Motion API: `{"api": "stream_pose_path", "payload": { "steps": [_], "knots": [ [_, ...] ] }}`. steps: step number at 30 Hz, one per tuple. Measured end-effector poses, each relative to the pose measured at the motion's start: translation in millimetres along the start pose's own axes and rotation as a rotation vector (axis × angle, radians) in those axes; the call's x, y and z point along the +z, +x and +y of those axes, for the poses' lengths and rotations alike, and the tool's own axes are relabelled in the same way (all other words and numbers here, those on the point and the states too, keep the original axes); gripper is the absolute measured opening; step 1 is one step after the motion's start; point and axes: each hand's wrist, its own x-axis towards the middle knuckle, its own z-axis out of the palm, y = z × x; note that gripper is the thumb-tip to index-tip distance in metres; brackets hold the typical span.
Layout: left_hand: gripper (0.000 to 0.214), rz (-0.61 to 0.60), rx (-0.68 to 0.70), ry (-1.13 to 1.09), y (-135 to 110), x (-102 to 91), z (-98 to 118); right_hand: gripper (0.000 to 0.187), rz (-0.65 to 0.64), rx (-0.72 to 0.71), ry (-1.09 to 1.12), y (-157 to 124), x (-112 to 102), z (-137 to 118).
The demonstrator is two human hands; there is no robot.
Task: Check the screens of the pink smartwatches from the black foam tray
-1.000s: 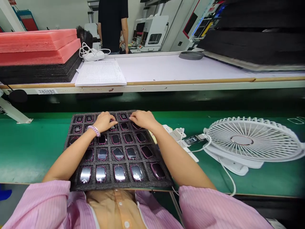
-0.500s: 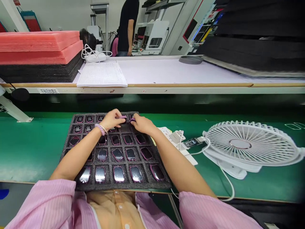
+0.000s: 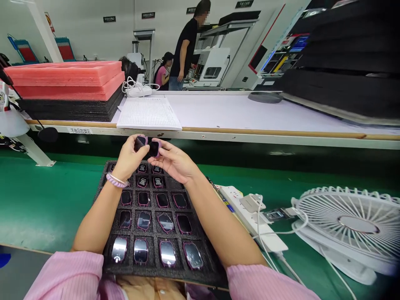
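A black foam tray (image 3: 108,262) lies on the green belt in front of me, its pockets filled with several small purple-rimmed watch bodies (image 3: 168,253). Above the tray's far rows I hold up two such pieces side by side. My left hand (image 3: 126,160), with a pink band on the wrist, pinches one watch body (image 3: 139,143). My right hand (image 3: 175,161) pinches the other watch body (image 3: 154,148) by its edges. The two pieces nearly touch.
A white fan (image 3: 350,227) lies flat on the belt at the right, beside a white power strip (image 3: 250,216) with cables. Behind runs a white bench with a paper pad (image 3: 148,113) and pink and black foam stacks (image 3: 68,89). People stand far back.
Both hands have risen from the tray's far rows, each lifting one watch body clear of its pocket. The camera view has tilted up.
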Motion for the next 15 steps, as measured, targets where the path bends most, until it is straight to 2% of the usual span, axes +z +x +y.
{"api": "stream_pose_path", "payload": {
  "steps": [2, 6, 15],
  "knots": [
    [0.035, 0.048, 0.078, 0.116, -4.5, 2.4, -0.2, 0.047, -0.032, -0.054, -0.028, -5.9, -0.2, 0.2],
    [0.040, 0.051, 0.147, 0.251, -10.3, 5.4, 0.6, 0.053, -0.026, -0.134, -0.075, -11.6, -2.0, 0.0],
    [0.044, 0.055, 0.157, 0.251, -13.5, 7.8, 2.6, 0.057, -0.029, -0.156, -0.116, -12.9, 1.0, 1.3]
  ]
}}
